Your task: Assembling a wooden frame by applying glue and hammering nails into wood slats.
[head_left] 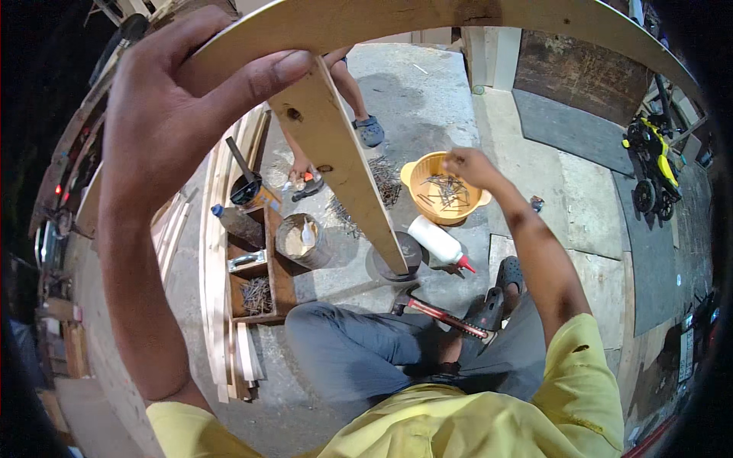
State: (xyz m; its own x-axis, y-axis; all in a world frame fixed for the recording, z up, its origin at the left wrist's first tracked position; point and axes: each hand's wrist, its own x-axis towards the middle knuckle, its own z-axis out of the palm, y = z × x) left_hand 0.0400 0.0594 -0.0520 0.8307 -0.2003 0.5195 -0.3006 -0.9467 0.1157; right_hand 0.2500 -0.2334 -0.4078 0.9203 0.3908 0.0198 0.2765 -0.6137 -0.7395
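My left hand is closed on a long wooden plank that spans the top of the view, its thumb pressed over the corner. From that corner a second wooden board slopes down, its lower end over a dark round block. My right hand is at the rim of a yellow plastic basket with loose nails in it. Its fingers are drawn together; whatever they hold is too small to tell. A hammer with a red and black handle lies across my lap.
A white bottle with a red cap lies by the basket. To the left stand a can and a wooden box with nails, beside stacked timber strips. Another person's hand touches a tool on the floor. Nails lie scattered beyond the sloping board.
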